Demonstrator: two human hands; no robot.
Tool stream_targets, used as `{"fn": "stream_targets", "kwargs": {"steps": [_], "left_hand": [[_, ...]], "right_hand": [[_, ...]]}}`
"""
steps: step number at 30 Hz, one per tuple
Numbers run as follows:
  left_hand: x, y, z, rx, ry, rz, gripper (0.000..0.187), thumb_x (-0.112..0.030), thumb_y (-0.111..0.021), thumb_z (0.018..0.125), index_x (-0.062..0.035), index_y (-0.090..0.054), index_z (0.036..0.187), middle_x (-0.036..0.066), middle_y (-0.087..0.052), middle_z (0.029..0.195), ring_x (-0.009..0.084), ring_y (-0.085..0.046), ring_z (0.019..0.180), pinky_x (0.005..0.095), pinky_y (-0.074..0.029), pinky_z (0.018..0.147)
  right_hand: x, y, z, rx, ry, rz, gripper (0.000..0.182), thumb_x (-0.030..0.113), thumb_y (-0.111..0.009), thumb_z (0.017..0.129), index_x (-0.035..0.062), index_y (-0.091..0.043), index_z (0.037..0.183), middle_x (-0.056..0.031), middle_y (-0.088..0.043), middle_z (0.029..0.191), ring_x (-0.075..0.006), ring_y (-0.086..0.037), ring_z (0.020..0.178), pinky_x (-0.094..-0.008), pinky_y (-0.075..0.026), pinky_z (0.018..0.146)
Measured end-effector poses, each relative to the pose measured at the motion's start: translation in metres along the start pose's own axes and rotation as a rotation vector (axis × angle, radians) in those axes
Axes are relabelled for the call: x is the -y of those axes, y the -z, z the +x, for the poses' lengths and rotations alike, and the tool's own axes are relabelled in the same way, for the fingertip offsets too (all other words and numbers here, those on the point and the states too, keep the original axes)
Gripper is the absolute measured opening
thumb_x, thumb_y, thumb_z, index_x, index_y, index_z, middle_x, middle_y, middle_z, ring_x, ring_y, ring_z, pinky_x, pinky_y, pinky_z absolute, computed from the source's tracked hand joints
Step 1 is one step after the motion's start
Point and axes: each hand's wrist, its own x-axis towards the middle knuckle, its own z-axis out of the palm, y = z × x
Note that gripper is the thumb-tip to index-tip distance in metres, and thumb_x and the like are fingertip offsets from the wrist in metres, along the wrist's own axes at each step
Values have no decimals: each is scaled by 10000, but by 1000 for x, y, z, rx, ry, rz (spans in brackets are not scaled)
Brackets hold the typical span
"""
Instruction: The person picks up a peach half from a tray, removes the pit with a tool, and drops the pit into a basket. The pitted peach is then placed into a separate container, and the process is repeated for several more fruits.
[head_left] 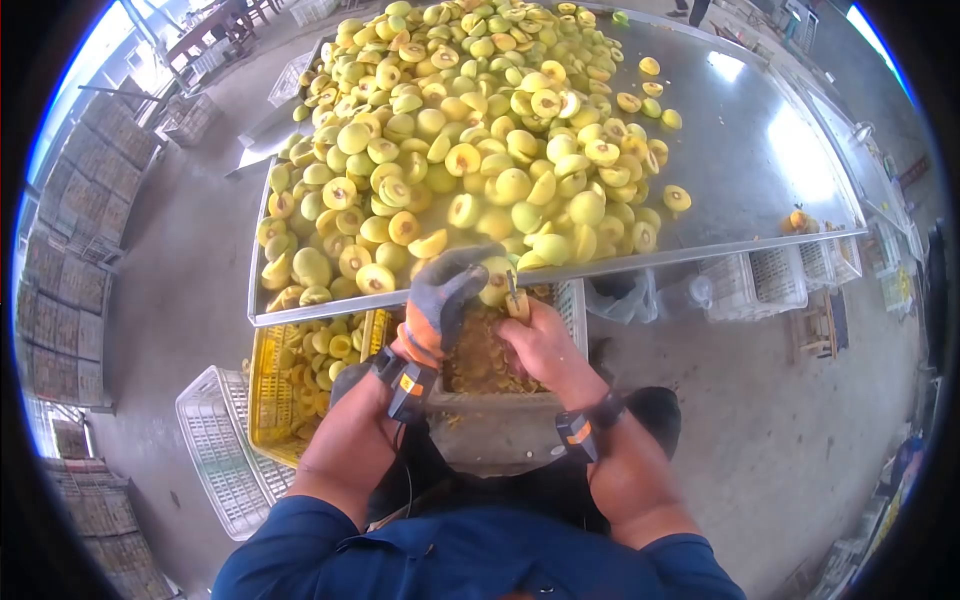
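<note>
Gloved left fingers [476, 284] grip a yellow-green stone fruit [494, 281]; bare right fingers [527, 328] close round a short-handled knife [516, 303]. Both meet at the metal table's rim [700, 253], beside heaped fruit halves [462, 158], above a scrap-filled crate [572, 300]. Good practice: firm hold, short controlled strokes, left fingertips clear of the edge. Blade contact cannot be told.

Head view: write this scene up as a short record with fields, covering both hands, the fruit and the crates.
left hand: gloved, gripping a piece of fruit
right hand: bare, holding a small tool beside that fruit
metal table: large heap of yellow-green fruit, many pieces cut open; a few lie apart on the right
yellow crate: fruit pieces inside, below the table's left front
below the hands: brownish scraps
tool type: unclear
</note>
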Motion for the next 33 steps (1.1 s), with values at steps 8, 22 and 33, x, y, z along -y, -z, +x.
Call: {"fn": "stream_targets", "kwargs": {"steps": [8,22,33], "left_hand": [[0,12,2,132,-177,191,374,-92,-730,952,20,-705,1307,93,-740,1248,153,-664,1152,293,-529,977],[30,4,10,-195,-577,1166,354,-49,-645,879,4,-718,1222,217,-737,1127,409,-706,1042,427,-584,902],[40,6,7,-122,-539,926,371,2,-664,821,-58,-691,1186,160,-685,1037,380,-678,951,446,-557,840]], "right_hand": [[-2,5,4,195,-257,361,81,133,-607,954,65,-569,933,-18,-516,673,-143,-488,483,-344,-395,461],[-31,-15,10,91,131,-108,155,129,-582,967,-21,-623,968,-82,-610,692,-187,-580,479,-370,-438,447],[-18,-15,2,284,-312,215,145,152,-569,1016,75,-542,896,6,-484,657,-134,-470,462,-341,-375,429]]}}
